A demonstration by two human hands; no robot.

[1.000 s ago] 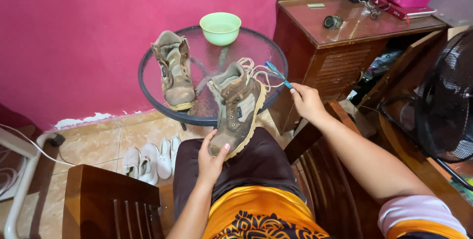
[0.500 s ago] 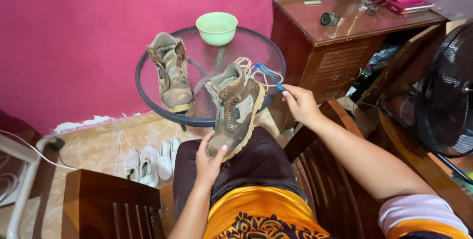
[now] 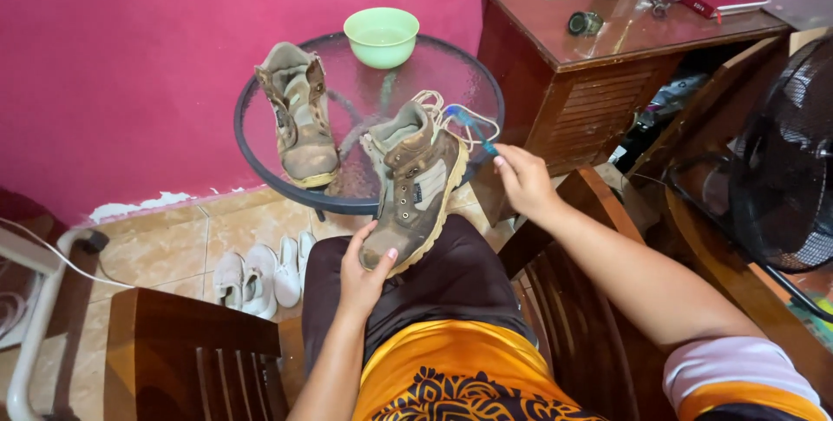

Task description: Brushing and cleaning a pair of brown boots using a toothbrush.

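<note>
My left hand (image 3: pixel 364 269) grips the toe of a worn brown boot (image 3: pixel 415 185), which rests on my knee and tilts up toward the round glass table (image 3: pixel 260 169). The boot's pale laces spill from its top. My right hand (image 3: pixel 521 180) holds a blue toothbrush (image 3: pixel 473 128) near the boot's collar, its head by the laces. The matching second boot (image 3: pixel 299 117) stands upright on the table's left side. Behind it sits a light green bowl (image 3: pixel 382 35).
A dark wooden cabinet (image 3: pixel 607 74) with small items on top stands right of the table. A black fan (image 3: pixel 785 161) is at far right. White shoes (image 3: pixel 260 273) lie on the tiled floor. Wooden chair arms (image 3: pixel 195 347) flank my lap.
My right hand with the toothbrush has shifted slightly along the boot's top. The boot stays held on my knee and the view moved a little.
</note>
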